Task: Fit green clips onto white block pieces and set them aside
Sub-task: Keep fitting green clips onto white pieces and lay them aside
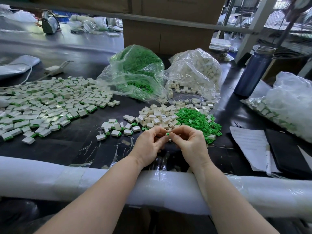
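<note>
Lighting: bright, even, daylight entering at 1 to 2 o'clock. Shadows: soft, faint. Glare: white sheen on the clear plastic bag of green clips (135, 71) and glossy black desk (64, 146). Distortion: wide-angle bowing at edges. Focus: background at 11 o'clock soft.

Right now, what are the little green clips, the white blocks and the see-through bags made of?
Green clips: probably moulded plastic, matte, all one even colour and identical in shape.
White blocks: likely hard plastic too, smooth with a slight sheen on their flat faces.
See-through bags: thin plastic film, glossy and crinkled, showing their contents.
Blue bottle: possibly metal; its cap looks shiny and silvery.
</note>
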The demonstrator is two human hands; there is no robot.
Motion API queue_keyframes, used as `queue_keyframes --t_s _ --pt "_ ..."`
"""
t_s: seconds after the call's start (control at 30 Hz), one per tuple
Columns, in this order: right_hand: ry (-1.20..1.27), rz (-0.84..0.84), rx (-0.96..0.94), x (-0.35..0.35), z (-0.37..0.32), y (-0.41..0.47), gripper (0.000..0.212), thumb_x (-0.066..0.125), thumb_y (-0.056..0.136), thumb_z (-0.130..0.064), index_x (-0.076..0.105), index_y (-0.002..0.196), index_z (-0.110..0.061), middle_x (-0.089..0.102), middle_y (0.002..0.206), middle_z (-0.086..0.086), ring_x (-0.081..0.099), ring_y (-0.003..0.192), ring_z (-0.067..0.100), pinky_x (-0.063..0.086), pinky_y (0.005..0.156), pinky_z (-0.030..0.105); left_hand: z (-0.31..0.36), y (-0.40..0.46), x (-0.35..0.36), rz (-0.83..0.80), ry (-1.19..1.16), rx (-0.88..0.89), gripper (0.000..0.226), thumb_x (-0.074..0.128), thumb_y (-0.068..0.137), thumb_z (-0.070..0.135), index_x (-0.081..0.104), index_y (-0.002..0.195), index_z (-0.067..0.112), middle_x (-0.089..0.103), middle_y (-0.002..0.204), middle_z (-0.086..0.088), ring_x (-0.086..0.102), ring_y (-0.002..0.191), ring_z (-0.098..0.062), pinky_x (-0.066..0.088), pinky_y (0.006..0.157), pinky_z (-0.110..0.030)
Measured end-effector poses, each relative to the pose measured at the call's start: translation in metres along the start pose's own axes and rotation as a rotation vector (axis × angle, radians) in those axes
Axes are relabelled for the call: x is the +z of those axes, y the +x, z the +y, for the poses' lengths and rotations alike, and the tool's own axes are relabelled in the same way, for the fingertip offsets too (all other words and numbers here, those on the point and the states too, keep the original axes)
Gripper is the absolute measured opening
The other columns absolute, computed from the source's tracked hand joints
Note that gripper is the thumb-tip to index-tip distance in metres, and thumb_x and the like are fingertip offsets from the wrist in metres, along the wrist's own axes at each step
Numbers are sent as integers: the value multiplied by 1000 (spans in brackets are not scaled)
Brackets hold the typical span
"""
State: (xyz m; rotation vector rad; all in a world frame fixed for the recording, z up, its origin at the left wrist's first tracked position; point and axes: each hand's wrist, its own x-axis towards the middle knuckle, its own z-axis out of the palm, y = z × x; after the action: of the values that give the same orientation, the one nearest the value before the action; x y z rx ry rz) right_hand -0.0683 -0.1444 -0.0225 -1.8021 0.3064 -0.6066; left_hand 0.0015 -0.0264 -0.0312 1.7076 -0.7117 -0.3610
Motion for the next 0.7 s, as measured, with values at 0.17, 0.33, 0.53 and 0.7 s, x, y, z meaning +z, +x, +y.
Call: queue_keyframes --t_s 0.17,0.33,0.53,0.7 --pt "-104 -3 -5 1 0 0 11 69 80 -4 65 74 -12 63 70 2 51 58 6 43 57 15 0 -1 -1 -12 19 -1 8 60 89 14 62 90 21 63 78 1 52 61 -4 46 60 -14" --pt "-128 -8 39 2 0 -1 17 65 84 -6 59 71 -16 58 69 -2 50 64 8 44 64 21 3 -2 -1 19 -32 -4 14 61 87 10 60 85 24 60 77 3 53 60 -1 45 56 -12" --pt "-29 -26 107 2 -2 -1 14 59 87 -5 58 74 -11 56 71 1 50 68 10 43 66 25 8 -4 -1 26 -68 -8 14 63 85 10 61 81 23 58 73 3 51 55 5 43 54 -12" --pt "-5 -32 112 2 -3 -1 16 58 88 -5 58 73 -12 57 71 1 50 69 12 43 68 28 10 -5 -1 44 -57 -14 14 64 85 9 62 81 23 58 72 4 51 54 3 47 53 -16"
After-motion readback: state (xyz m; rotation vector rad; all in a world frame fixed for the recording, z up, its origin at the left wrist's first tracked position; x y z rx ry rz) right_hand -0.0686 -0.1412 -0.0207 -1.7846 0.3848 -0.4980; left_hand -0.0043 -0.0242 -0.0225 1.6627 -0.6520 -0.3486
